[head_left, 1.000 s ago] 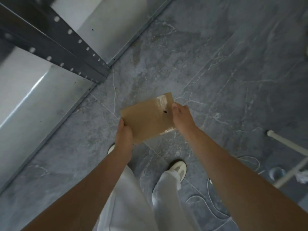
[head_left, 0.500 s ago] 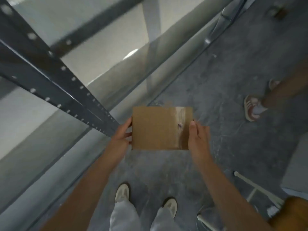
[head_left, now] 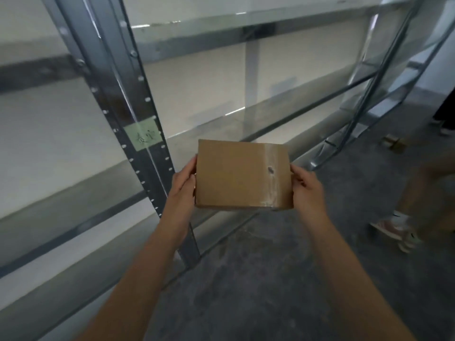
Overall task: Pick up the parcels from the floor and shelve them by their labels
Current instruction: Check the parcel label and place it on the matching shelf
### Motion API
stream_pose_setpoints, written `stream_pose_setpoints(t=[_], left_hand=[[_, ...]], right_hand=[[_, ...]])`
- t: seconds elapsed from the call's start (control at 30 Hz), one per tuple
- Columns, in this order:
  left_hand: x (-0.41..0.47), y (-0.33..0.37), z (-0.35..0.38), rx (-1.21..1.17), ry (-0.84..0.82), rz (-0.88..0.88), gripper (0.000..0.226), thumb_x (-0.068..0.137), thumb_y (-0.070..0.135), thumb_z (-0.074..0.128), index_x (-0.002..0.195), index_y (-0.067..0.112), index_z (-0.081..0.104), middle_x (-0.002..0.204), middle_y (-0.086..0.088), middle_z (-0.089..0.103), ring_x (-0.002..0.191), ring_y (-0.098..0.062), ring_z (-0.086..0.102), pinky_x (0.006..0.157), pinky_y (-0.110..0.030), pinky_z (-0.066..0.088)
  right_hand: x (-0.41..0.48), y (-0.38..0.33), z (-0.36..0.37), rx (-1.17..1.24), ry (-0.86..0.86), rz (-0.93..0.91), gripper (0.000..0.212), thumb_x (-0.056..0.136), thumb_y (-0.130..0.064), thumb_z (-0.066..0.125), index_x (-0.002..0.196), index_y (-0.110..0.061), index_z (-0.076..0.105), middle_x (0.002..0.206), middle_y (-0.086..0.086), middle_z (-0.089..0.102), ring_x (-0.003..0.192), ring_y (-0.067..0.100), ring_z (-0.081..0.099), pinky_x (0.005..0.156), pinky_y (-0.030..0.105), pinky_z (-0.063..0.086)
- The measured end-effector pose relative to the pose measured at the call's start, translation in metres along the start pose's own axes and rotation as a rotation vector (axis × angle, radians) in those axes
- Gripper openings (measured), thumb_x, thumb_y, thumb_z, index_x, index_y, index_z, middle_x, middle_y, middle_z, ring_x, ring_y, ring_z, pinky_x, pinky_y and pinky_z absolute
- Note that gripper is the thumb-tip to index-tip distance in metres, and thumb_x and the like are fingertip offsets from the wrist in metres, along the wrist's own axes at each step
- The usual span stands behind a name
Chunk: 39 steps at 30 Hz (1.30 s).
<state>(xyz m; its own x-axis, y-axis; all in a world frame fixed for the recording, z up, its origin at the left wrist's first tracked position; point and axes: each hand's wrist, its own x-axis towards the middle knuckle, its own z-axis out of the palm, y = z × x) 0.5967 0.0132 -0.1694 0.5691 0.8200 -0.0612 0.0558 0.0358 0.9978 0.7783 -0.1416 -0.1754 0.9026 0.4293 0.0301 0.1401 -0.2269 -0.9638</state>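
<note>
I hold a small brown cardboard parcel [head_left: 236,174] in front of me, level with the middle shelf of a grey metal rack [head_left: 221,124]. My left hand [head_left: 183,185] grips its left edge and my right hand [head_left: 306,188] grips its right edge. Clear tape runs down the parcel's right side, with a small dark mark on it. A pale green label [head_left: 143,137] with handwriting is stuck on the rack's upright post, just left of the parcel. No label shows on the parcel's visible face.
The rack's shelves [head_left: 246,28] run from left to far right along a white wall. Another person's legs and shoes [head_left: 398,225] stand at the right on the grey floor. A small brown parcel [head_left: 395,141] lies on the floor far right.
I have raised the parcel from near floor level up to shelf height, and my view has tilted up from the floor to the rack.
</note>
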Motion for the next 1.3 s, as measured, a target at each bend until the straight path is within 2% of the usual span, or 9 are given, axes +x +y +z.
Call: stream_pose_setpoints(t=[0.1, 0.2, 0.33, 0.53, 0.73, 0.9, 1.03, 1.13, 1.3], left_hand=[[-0.018, 0.022, -0.031, -0.026, 0.023, 0.051, 0.033, 0.104, 0.051, 0.041, 0.132, 0.063, 0.052, 0.151, 0.016, 0.044, 0.140, -0.009, 0.042, 0.120, -0.049, 0.035], [-0.042, 0.040, -0.064, -0.031, 0.063, 0.108, 0.035, 0.104, 0.047, 0.046, 0.133, 0.066, 0.050, 0.141, 0.020, 0.045, 0.136, -0.008, 0.045, 0.119, -0.048, 0.037], [-0.086, 0.052, -0.116, -0.018, 0.140, 0.179, 0.041, 0.106, 0.040, 0.045, 0.144, 0.055, 0.046, 0.145, 0.017, 0.045, 0.136, -0.009, 0.046, 0.117, -0.050, 0.039], [-0.173, 0.058, -0.211, 0.005, 0.325, 0.205, 0.045, 0.106, 0.038, 0.042, 0.150, 0.048, 0.041, 0.145, 0.013, 0.043, 0.130, -0.005, 0.048, 0.107, -0.036, 0.045], [-0.266, 0.051, -0.310, -0.030, 0.537, 0.227, 0.042, 0.108, 0.036, 0.042, 0.146, 0.052, 0.045, 0.150, 0.026, 0.048, 0.137, 0.004, 0.044, 0.118, -0.031, 0.032], [-0.347, 0.032, -0.368, -0.138, 0.723, 0.170, 0.038, 0.106, 0.038, 0.046, 0.142, 0.049, 0.053, 0.147, 0.023, 0.054, 0.138, -0.004, 0.048, 0.123, -0.042, 0.031], [-0.399, 0.030, -0.382, -0.138, 0.849, 0.221, 0.036, 0.107, 0.032, 0.046, 0.128, 0.060, 0.057, 0.136, 0.035, 0.058, 0.132, 0.010, 0.050, 0.120, -0.030, 0.033], [-0.425, 0.031, -0.385, -0.097, 0.869, 0.250, 0.045, 0.102, 0.024, 0.056, 0.137, 0.053, 0.052, 0.135, 0.032, 0.060, 0.121, 0.016, 0.056, 0.103, -0.013, 0.046], [-0.448, 0.015, -0.385, -0.089, 0.903, 0.225, 0.078, 0.079, 0.029, 0.082, 0.145, 0.047, 0.045, 0.137, 0.015, 0.062, 0.121, -0.007, 0.064, 0.099, -0.032, 0.055]], right_hand=[[-0.012, -0.030, 0.007, 0.052, -0.099, -0.062, 0.042, 0.102, 0.000, 0.043, 0.131, -0.021, 0.063, 0.126, 0.012, 0.058, 0.104, 0.018, 0.059, 0.085, 0.023, 0.049], [-0.039, -0.057, 0.019, 0.177, -0.228, -0.065, 0.036, 0.103, -0.006, 0.044, 0.126, -0.027, 0.061, 0.125, 0.002, 0.062, 0.105, 0.007, 0.062, 0.072, 0.012, 0.051], [-0.085, -0.087, 0.042, 0.270, -0.402, -0.064, 0.035, 0.106, -0.009, 0.041, 0.120, -0.036, 0.058, 0.129, -0.006, 0.063, 0.109, 0.005, 0.062, 0.085, 0.023, 0.050], [-0.174, -0.120, 0.101, 0.249, -0.601, -0.058, 0.034, 0.109, -0.021, 0.036, 0.131, -0.040, 0.054, 0.125, -0.003, 0.067, 0.113, 0.016, 0.064, 0.080, 0.029, 0.052], [-0.269, -0.150, 0.161, 0.292, -0.914, -0.058, 0.040, 0.108, -0.022, 0.038, 0.136, -0.048, 0.052, 0.131, -0.014, 0.063, 0.123, 0.012, 0.059, 0.102, 0.041, 0.053], [-0.343, -0.167, 0.200, 0.229, -1.172, -0.121, 0.044, 0.106, -0.024, 0.044, 0.145, -0.045, 0.047, 0.137, -0.026, 0.059, 0.127, 0.000, 0.055, 0.110, 0.033, 0.046], [-0.385, -0.171, 0.218, 0.283, -1.233, -0.128, 0.032, 0.103, -0.019, 0.052, 0.128, -0.036, 0.061, 0.124, -0.019, 0.071, 0.113, -0.001, 0.067, 0.100, 0.031, 0.051], [-0.404, -0.171, 0.229, 0.288, -1.285, -0.079, 0.037, 0.104, -0.016, 0.050, 0.136, -0.031, 0.056, 0.112, -0.008, 0.075, 0.107, 0.007, 0.070, 0.099, 0.034, 0.051], [-0.423, -0.176, 0.233, 0.252, -1.475, 0.024, 0.048, 0.098, -0.040, 0.052, 0.144, -0.048, 0.042, 0.128, 0.004, 0.068, 0.122, 0.023, 0.063, 0.108, 0.047, 0.048]])
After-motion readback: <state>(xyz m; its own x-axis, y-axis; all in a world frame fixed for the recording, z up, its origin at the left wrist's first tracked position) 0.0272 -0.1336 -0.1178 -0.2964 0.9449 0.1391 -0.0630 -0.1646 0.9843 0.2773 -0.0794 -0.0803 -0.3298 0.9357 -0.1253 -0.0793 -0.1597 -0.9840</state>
